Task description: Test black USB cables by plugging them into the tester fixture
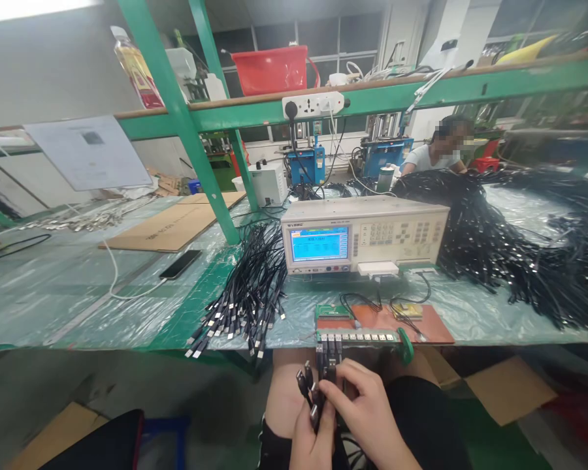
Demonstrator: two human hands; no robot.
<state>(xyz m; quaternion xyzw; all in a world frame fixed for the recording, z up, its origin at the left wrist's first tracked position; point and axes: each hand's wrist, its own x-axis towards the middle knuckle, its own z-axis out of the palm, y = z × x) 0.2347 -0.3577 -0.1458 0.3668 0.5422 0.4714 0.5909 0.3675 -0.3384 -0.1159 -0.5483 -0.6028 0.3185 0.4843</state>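
Observation:
My left hand (313, 434) is closed around several black USB cables (304, 385), their metal plugs sticking up above the fingers. Beside it, my right hand (367, 408) pinches a black connector (330, 372) in the same bundle. Just above the hands, a few black plugs sit in the left end of a row of white sockets (367, 337) at the table's front edge. Behind that board stands a beige tester (365, 235) with a lit blue screen. A fan of black cables (245, 294) with silver plugs lies to its left.
A large heap of black cables (514, 241) covers the right side of the table. A phone (180, 264) with a white cord and flat cardboard (176, 225) lie at left. Green shelf posts (200, 163) rise behind. A person (438, 147) sits beyond the table.

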